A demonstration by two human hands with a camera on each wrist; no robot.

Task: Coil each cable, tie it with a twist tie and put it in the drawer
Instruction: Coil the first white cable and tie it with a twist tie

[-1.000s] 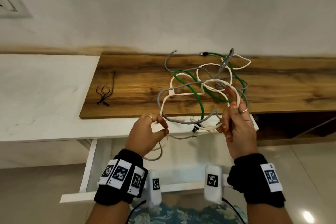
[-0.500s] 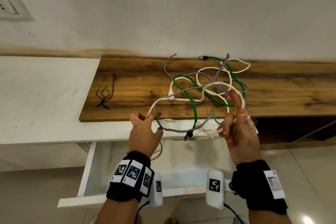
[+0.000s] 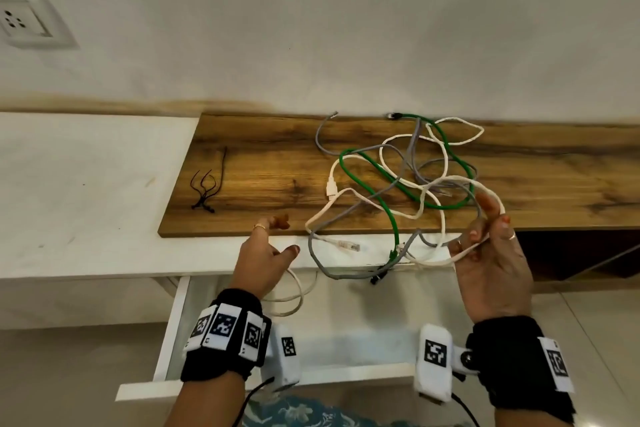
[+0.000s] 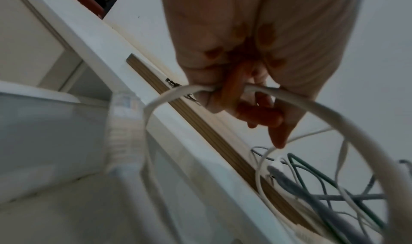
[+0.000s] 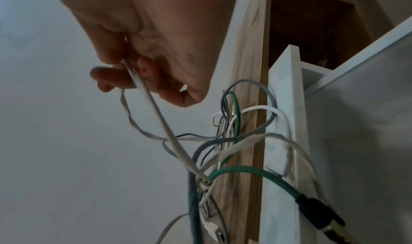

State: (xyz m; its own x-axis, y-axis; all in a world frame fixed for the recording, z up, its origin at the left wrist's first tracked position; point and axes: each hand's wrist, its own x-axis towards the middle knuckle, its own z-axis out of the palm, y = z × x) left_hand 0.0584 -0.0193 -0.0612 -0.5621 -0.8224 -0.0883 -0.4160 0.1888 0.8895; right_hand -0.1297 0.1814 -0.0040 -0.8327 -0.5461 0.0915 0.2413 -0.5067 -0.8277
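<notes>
Right hand (image 3: 491, 263) pinches a loop of the white cable (image 3: 460, 180) above the worktop (image 3: 242, 163) edge. Left hand (image 4: 243, 82) curls round another stretch of it over the open drawer (image 3: 169, 329). Twist ties (image 3: 207, 184) lie apart.

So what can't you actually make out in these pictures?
- Head view: the twist ties are too small to count.
- Head view: the left hand hides its own grip; only the blurred left wrist view shows its fingers curled round the white cable.
- Tangle: the grey cable and green cable cross the white strands, so their number is unclear.
- Drawer: the wrist cameras cover its front.
</notes>
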